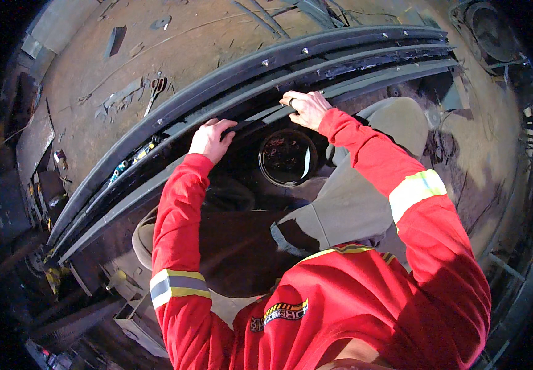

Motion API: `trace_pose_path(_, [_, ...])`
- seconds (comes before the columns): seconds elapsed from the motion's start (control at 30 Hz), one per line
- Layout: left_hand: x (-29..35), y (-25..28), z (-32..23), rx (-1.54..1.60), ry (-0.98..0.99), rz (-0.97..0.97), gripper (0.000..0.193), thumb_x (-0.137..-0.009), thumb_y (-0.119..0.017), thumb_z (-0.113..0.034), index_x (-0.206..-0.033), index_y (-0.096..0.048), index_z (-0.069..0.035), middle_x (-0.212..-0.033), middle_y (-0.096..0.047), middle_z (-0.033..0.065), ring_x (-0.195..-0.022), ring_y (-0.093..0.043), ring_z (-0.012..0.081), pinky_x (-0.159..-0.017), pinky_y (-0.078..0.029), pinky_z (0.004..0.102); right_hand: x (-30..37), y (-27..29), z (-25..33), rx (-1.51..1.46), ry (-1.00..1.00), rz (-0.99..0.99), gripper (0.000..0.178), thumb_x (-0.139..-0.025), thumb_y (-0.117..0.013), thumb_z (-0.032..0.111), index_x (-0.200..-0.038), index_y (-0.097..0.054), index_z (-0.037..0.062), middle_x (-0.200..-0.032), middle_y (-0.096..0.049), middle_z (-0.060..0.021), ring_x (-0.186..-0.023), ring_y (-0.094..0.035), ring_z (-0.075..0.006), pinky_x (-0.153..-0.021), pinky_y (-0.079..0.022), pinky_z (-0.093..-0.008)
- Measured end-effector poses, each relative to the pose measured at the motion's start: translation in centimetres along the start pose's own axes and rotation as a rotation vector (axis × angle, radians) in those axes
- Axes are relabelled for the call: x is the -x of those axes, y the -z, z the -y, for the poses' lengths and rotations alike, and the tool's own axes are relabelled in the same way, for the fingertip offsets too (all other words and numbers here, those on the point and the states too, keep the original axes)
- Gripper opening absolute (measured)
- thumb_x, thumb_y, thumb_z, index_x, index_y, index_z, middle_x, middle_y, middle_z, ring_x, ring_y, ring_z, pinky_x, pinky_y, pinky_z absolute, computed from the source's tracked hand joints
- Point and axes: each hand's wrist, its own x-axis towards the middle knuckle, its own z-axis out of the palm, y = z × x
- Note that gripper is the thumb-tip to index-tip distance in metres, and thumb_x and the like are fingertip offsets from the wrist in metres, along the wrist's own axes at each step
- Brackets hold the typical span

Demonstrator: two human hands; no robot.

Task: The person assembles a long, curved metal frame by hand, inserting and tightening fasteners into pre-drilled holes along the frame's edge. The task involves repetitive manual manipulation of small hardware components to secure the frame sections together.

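Near to far: ahead of the person's legs point(346, 200) stands a round bucket point(287, 184). Past it, long dark rails point(241, 72) run crosswise, seemingly metal: probably heavy and stiff, hardly fragile, with edges that may bite bare skin. The left hand point(212, 139) bends at a near edge, fingers slightly parted; the right hand point(307, 110) (note the ring point(291, 102)) has curled fingers, any pinch hidden. Two well-separated holds should suit, clear of the far bolts point(265, 63). Beyond lies a hand tool point(158, 86).
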Motion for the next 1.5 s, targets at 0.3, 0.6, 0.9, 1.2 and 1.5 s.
trace_pose_path(0.3, [0.2, -0.7, 0.0, -0.094, -0.030, -0.013, 0.020, -0.079, -0.061, -0.016, -0.098, -0.062, -0.012, -0.086, -0.061, 0.0124, -0.083, -0.059, 0.0325, -0.073, -0.049, 0.0396, 0.5, -1.0, -0.5, -0.014, -0.019, 0.027, 0.027, -0.068, -0.060, 0.015, -0.093, -0.065, 0.0083, -0.096, -0.060, -0.0027, -0.077, -0.062, -0.0257, -0.065, -0.050, -0.0369])
trace_pose_path(0.6, [0.2, -0.8, -0.3, -0.089, 0.013, -0.053, 0.019, -0.078, -0.061, -0.019, -0.096, -0.063, -0.013, -0.087, -0.060, 0.0118, -0.083, -0.059, 0.0311, -0.073, -0.049, 0.0395, 0.2, -0.2, 0.4, -0.026, -0.120, -0.014, 0.025, -0.067, -0.062, 0.014, -0.092, -0.066, 0.0107, -0.094, -0.055, -0.0037, -0.074, -0.061, -0.0273, -0.066, -0.050, -0.0391])
trace_pose_path(0.9, [2.3, -1.4, -0.3, -0.167, 0.071, -0.079, 0.022, -0.075, -0.060, -0.020, -0.096, -0.063, -0.012, -0.090, -0.059, 0.0115, -0.089, -0.057, 0.0306, -0.077, -0.048, 0.0405, -1.0, 1.7, 3.0, -0.169, -0.266, 0.123, 0.030, -0.069, -0.061, 0.017, -0.097, -0.061, 0.0064, -0.092, -0.060, -0.0113, -0.087, -0.060, -0.0283, -0.078, -0.047, -0.0393])
trace_pose_path(1.2, [1.9, -0.5, -1.8, 0.037, 0.261, -0.175, 0.040, -0.071, -0.064, -0.015, -0.106, -0.047, -0.007, -0.094, -0.057, 0.0171, -0.091, -0.057, 0.0357, -0.077, -0.048, 0.0427, -3.6, -1.2, 8.2, -0.972, -0.383, -0.185, 0.019, -0.081, -0.054, -0.005, -0.097, -0.063, -0.0004, -0.089, -0.065, -0.0063, -0.080, -0.060, -0.0106, -0.074, -0.049, -0.0242])
trace_pose_path(1.5, [3.1, 0.6, -1.5, 0.210, 0.193, -0.193, 0.053, -0.063, -0.070, -0.015, -0.108, -0.044, -0.003, -0.097, -0.059, 0.0206, -0.091, -0.059, 0.0365, -0.077, -0.048, 0.0406, -6.2, -7.2, 13.4, -1.042, -0.601, -0.209, 0.016, -0.071, -0.066, -0.001, -0.087, -0.066, -0.0003, -0.080, -0.067, -0.0082, -0.068, -0.062, -0.0110, -0.065, -0.049, -0.0240])
